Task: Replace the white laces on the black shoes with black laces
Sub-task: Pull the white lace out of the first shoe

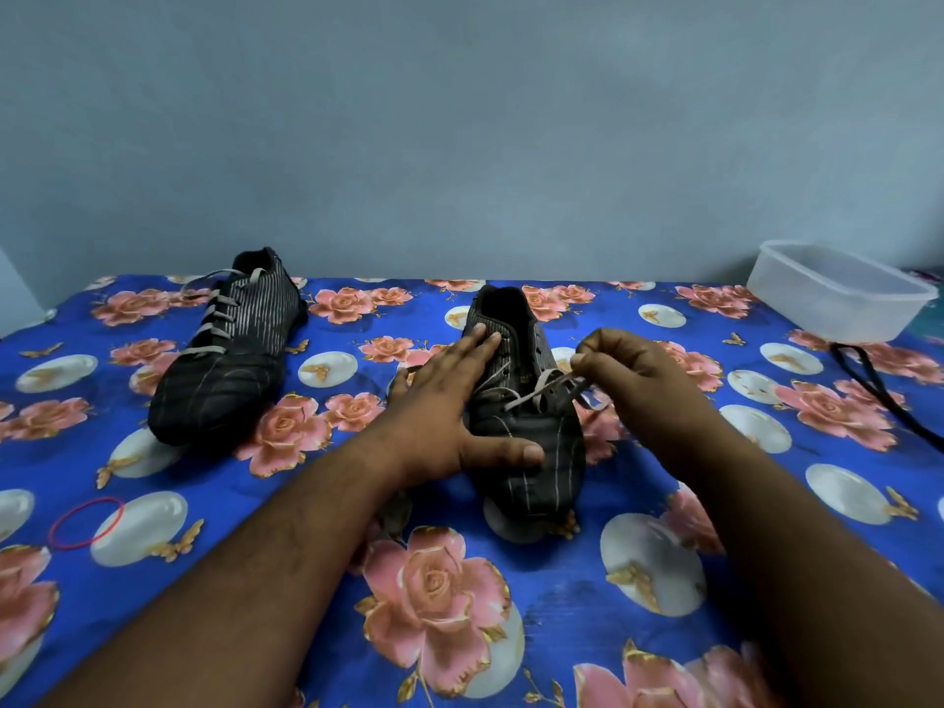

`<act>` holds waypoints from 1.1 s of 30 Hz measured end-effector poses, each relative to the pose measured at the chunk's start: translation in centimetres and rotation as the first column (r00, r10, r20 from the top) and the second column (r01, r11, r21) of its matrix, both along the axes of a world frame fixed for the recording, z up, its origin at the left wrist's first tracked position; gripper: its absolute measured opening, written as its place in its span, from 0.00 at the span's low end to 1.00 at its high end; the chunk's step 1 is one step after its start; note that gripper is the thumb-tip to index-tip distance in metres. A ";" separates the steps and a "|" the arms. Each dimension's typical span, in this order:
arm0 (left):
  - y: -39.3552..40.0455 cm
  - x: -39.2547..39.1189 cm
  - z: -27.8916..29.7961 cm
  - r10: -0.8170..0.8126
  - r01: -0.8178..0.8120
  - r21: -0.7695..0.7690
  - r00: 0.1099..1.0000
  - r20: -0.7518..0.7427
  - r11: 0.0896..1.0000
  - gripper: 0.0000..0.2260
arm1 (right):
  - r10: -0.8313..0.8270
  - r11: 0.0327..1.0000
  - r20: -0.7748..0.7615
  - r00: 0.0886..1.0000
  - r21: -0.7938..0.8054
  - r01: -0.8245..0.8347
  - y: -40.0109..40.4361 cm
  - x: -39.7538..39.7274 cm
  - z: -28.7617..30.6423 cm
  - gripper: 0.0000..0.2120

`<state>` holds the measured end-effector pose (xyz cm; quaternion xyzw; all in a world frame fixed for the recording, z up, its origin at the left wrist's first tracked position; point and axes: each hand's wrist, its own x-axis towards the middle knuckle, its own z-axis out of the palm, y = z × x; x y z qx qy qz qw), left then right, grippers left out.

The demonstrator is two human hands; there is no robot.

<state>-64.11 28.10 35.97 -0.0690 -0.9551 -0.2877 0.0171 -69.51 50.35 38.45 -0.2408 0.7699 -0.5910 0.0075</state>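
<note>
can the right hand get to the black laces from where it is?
Probably yes. The black laces lie uncovered on the cloth to the right of the right hand, nothing between, but that hand is pinching the white lace and must release first.

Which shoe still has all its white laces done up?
The far shoe on the left, untouched. The near shoe under the left hand is partly unlaced; the right hand is pulling its white lace out.
</note>
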 end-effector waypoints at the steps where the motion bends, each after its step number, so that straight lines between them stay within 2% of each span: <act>1: 0.0 0.0 0.0 -0.001 0.001 -0.001 1.000 0.002 1.000 0.60 | -0.045 0.995 -0.078 0.996 0.091 0.052 0.1 -0.3 -0.3 0.08; 4: 0.0 0.0 0.0 -0.004 0.004 -0.009 1.000 0.004 1.000 0.59 | -0.080 0.947 -0.372 0.925 0.261 0.187 -0.4 -0.4 -1.2 0.01; 7: -0.1 0.0 -0.1 -0.008 0.008 -0.014 1.000 0.003 1.000 0.59 | 0.032 0.914 -0.543 0.839 0.356 0.195 -1.1 0.4 -1.3 0.12; 10: -0.1 0.0 -0.1 -0.011 0.011 -0.016 1.000 0.004 1.000 0.58 | 0.090 0.861 -0.617 0.782 0.443 0.251 -1.7 0.7 -1.5 0.16; 14: 0.0 0.0 -0.1 -0.008 0.008 -0.013 1.000 0.002 1.000 0.58 | 0.076 0.895 -0.614 0.786 0.389 0.217 -1.7 0.2 -1.8 0.14; 18: 0.1 0.1 0.0 -0.008 0.008 -0.010 1.000 0.005 1.000 0.58 | -0.020 0.963 -0.492 0.870 0.225 0.149 -1.2 -0.5 -1.8 0.07; 20: 0.0 0.1 -0.1 -0.005 0.005 0.003 1.000 0.010 1.000 0.59 | -0.135 0.974 -0.431 0.892 0.107 0.199 -0.5 -1.2 -1.5 0.04; 22: 0.0 0.0 -0.1 -0.005 0.005 0.007 1.000 0.017 1.000 0.59 | -0.272 0.952 -0.359 0.893 0.034 0.304 0.5 -2.0 -1.3 0.06; 25: 0.0 0.0 -0.1 -0.006 0.006 0.007 1.000 0.027 1.000 0.59 | -0.353 0.896 -0.406 0.843 0.115 0.430 1.1 -2.5 -1.8 0.06; 27: 0.0 0.0 -0.1 -0.007 0.007 0.008 1.000 0.023 1.000 0.59 | -0.297 0.882 -0.485 0.823 0.190 0.431 0.6 -2.0 -1.9 0.06; 30: 0.0 0.1 -0.1 -0.009 0.009 0.004 1.000 0.020 1.000 0.58 | -0.121 0.884 -0.599 0.791 0.297 0.360 -0.6 -0.6 -1.6 0.15; 33: -0.1 0.0 -0.2 -0.013 0.013 0.004 1.000 0.020 1.000 0.58 | 0.061 0.859 -0.656 0.752 0.418 0.295 -1.2 -0.1 -1.8 0.16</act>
